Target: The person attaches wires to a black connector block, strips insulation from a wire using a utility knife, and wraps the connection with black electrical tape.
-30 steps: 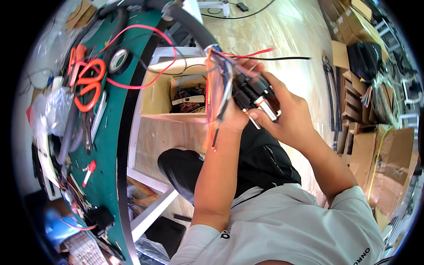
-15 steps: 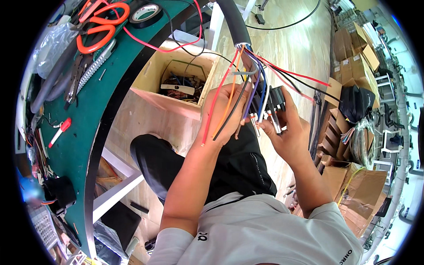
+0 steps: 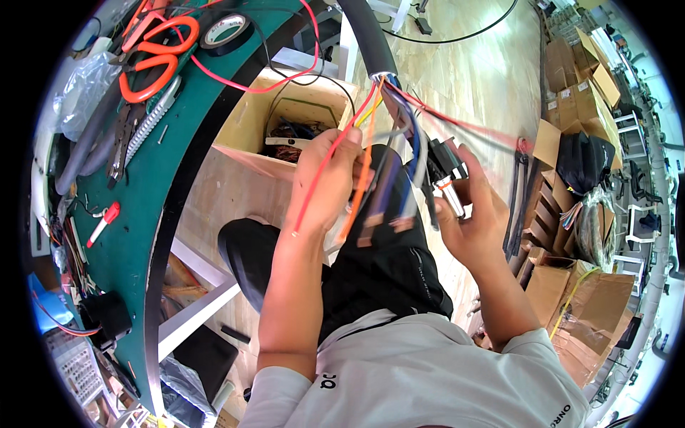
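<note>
A thick black cable (image 3: pixel 371 39) hangs from the top, its sheath cut back so a fan of coloured wires spreads out. My left hand (image 3: pixel 328 175) is closed, thumb and finger pinching the yellow wire (image 3: pixel 368 113) just below the sheath. Across the back of that hand lies a red wire (image 3: pixel 322 177). Orange, purple, blue and white wires dangle between my hands, smeared by motion, some with bare copper ends. My right hand (image 3: pixel 477 207) is closed on a black block-shaped part with silver metal barrels (image 3: pixel 448 191), one banded orange; its exact kind is unclear.
On the left, a green bench (image 3: pixel 168 153) carries orange-handled scissors (image 3: pixel 150 78), black tape (image 3: pixel 227 34), a red-and-white marker (image 3: pixel 104 223) and pliers (image 3: pixel 128 143). Below its edge stands a wooden box (image 3: pixel 250 153) of wire scraps. Cardboard boxes (image 3: pixel 589 299) stand at the right.
My left hand has moved left, away from the right hand, and the yellow wire now runs to its fingers. The loose wires have swung. My right hand still holds the black part.
</note>
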`<action>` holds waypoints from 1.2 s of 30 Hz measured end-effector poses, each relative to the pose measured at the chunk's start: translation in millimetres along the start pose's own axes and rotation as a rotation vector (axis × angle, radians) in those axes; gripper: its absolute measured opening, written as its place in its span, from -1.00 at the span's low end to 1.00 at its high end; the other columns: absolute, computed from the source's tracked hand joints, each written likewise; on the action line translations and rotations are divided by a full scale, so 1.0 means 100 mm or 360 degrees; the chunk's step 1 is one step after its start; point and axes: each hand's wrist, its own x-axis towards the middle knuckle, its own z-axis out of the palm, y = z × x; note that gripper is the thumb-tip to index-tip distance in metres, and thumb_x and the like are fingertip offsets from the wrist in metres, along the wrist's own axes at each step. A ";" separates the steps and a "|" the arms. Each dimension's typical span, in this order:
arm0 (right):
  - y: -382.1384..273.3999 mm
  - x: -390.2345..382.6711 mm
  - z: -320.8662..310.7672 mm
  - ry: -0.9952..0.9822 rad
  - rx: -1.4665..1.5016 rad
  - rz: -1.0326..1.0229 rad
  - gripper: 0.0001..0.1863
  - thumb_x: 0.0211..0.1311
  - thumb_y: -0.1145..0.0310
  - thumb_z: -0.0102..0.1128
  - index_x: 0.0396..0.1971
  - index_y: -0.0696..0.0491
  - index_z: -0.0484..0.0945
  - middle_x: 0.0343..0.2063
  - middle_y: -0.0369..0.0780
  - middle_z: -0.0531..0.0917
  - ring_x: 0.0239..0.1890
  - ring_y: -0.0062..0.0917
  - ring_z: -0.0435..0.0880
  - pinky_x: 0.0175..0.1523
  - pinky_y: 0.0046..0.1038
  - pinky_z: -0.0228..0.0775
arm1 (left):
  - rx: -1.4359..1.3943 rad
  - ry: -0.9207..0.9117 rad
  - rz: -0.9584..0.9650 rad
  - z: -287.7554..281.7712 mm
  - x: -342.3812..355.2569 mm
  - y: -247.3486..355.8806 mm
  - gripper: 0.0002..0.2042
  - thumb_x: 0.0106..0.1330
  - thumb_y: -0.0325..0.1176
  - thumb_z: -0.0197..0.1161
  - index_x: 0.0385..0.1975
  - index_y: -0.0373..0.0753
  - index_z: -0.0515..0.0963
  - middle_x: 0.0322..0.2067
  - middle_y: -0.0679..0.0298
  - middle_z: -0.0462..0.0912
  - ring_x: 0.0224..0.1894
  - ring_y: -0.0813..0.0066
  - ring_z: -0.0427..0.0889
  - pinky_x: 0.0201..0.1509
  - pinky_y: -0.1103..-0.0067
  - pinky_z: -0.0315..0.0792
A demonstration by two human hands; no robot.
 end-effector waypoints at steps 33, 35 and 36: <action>0.39 -0.09 0.37 0.0074 0.0065 -0.0226 -0.20 0.04 0.32 0.44 0.25 0.26 0.24 -0.29 -0.04 0.68 -0.35 -0.23 0.73 -0.25 -0.40 0.57 | -0.0293 -0.0256 0.0161 -0.24 -0.32 -0.06 -0.61 0.41 -0.52 0.07 0.22 -0.44 0.34 -0.25 0.28 0.61 -0.46 0.79 0.43 -0.44 0.76 0.36; 0.41 -0.23 0.41 -0.0105 0.0180 -0.0011 -0.30 0.00 0.51 0.37 0.20 0.26 0.32 -0.45 -0.11 0.66 -0.48 -0.31 0.69 -0.34 -0.42 0.52 | -0.0318 -0.0172 0.0168 -0.21 -0.33 -0.13 -0.62 0.41 -0.49 0.09 0.19 -0.47 0.35 -0.19 0.21 0.64 -0.40 0.80 0.49 -0.39 0.78 0.36; 0.34 -0.18 0.40 -0.0095 0.0228 -0.0106 -0.40 0.01 0.56 0.31 0.13 0.26 0.40 -0.56 -0.16 0.61 -0.56 -0.38 0.64 -0.40 -0.44 0.47 | -0.0167 -0.0149 0.0198 -0.24 -0.32 -0.25 -0.63 0.41 -0.47 0.08 0.18 -0.47 0.35 -0.25 0.22 0.64 -0.44 0.80 0.48 -0.43 0.77 0.36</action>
